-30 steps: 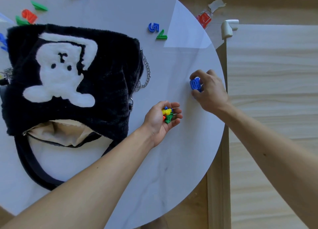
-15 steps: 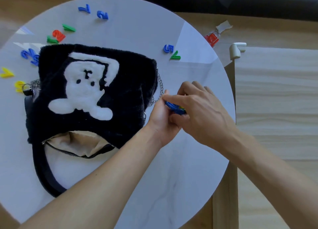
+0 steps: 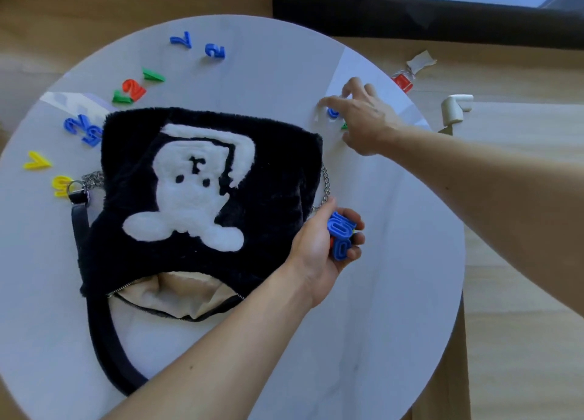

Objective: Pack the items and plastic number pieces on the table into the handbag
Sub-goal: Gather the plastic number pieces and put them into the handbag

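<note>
One furry black handbag (image 3: pixel 278 166) lay on one round table (image 3: pixel 379 325). Eleven loose number pieces (image 3: pixel 134 89) lay there: five blue, three green, two yellow, one red. The left hand (image 3: pixel 316 249) gripped a cluster (image 3: pixel 341 238) of at least three more.

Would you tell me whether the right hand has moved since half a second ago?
Yes. The right hand went from beside the handbag chain to the far blue number piece.

A white corner guard (image 3: pixel 455 106) is capping a pale wooden panel's (image 3: pixel 521 166) corner; a torn paper scrap (image 3: pixel 422 60) is lying on the floor (image 3: pixel 505 72) nearby.
</note>
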